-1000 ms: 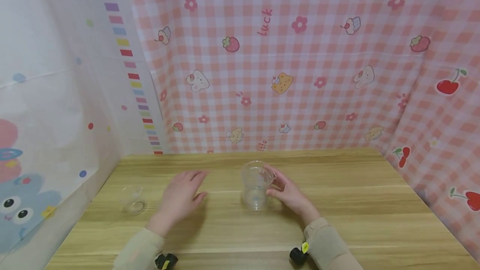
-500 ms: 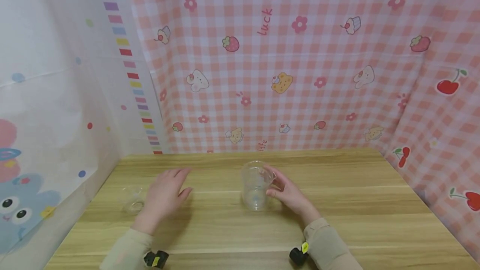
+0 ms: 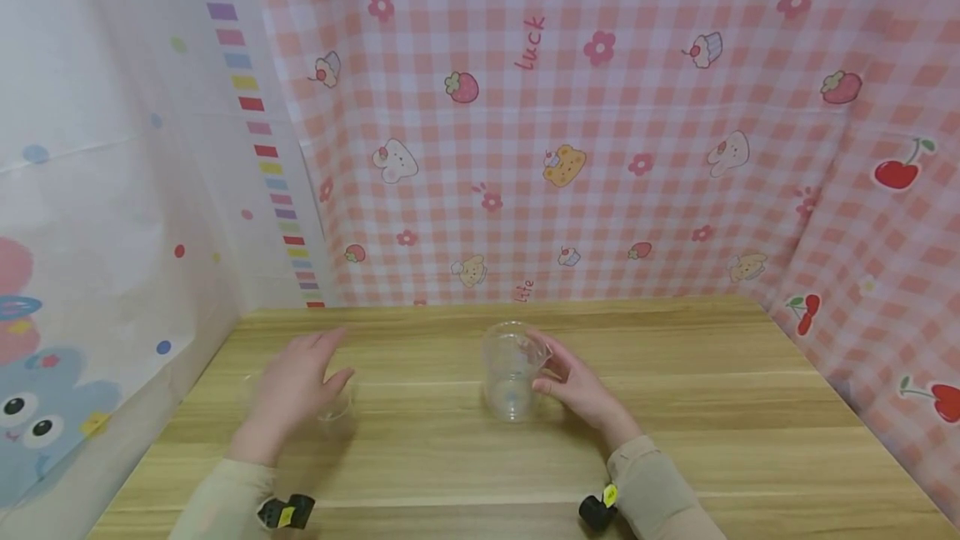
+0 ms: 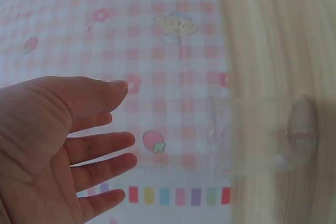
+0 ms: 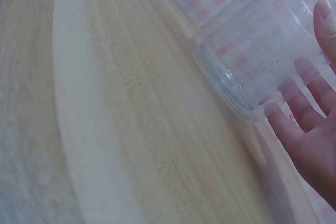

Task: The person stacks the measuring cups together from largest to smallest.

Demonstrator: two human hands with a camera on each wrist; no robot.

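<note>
A large clear beaker point(image 3: 507, 386) with a pouring lip stands upright on the wooden table. My right hand point(image 3: 573, 386) holds its right side, fingers behind the wall and thumb in front; the right wrist view shows these fingers point(image 5: 287, 121) against the beaker's lower wall. Over the table's left part, my left hand point(image 3: 292, 386) is held with fingers spread and nothing in them. A smaller clear vessel point(image 4: 257, 137) stands in front of it, apart from the fingertips. In the head view, this small vessel point(image 3: 337, 407) is partly hidden by the left hand.
Farther left, a faint transparent rim point(image 3: 251, 382) shows beside the left hand, the rest hidden behind it. A pink checked cloth point(image 3: 600, 215) hangs along the table's point(image 3: 660, 357) back edge, with another cloth point(image 3: 97, 190) on the left.
My left hand has moved left in steps, uncovering the small vessel on its right and covering most of another clear vessel on its left. My right hand and the large beaker have not moved.
</note>
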